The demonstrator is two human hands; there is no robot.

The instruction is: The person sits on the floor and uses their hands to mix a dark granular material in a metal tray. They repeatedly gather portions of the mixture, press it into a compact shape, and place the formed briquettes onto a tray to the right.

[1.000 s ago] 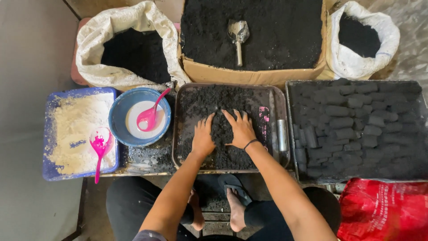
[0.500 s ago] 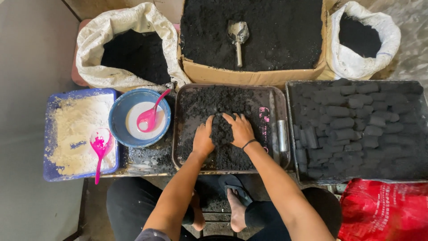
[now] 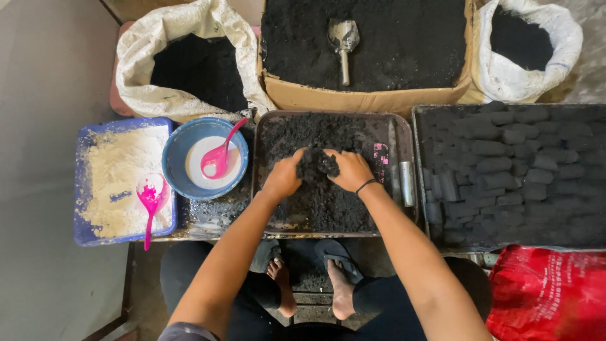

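Note:
A dark metal tray [image 3: 269,224] in front of me holds a heap of moist black charcoal mix [image 3: 322,205]. My left hand [image 3: 284,177] and my right hand [image 3: 350,169] press together from both sides on a clump of the black mix [image 3: 317,164] over the middle of the tray. Both hands are cupped around the clump, fingers blackened. A dark band circles my right wrist. A short metal tube [image 3: 407,183] lies at the tray's right edge.
To the right, a tray [image 3: 429,240] carries several black briquettes [image 3: 505,164]. On the left stand a blue bowl [image 3: 173,170] with white liquid and a pink spoon [image 3: 218,158], and a blue tray of pale powder [image 3: 117,170] with a pink spoon [image 3: 150,202]. Behind are two white sacks [image 3: 142,69] [image 3: 555,57], a cardboard box of black powder [image 3: 366,98] with a metal scoop [image 3: 344,41], and a red bag [image 3: 549,293] at the lower right.
My hands lay spread flat on the mix; they have drawn together and gathered a clump between them.

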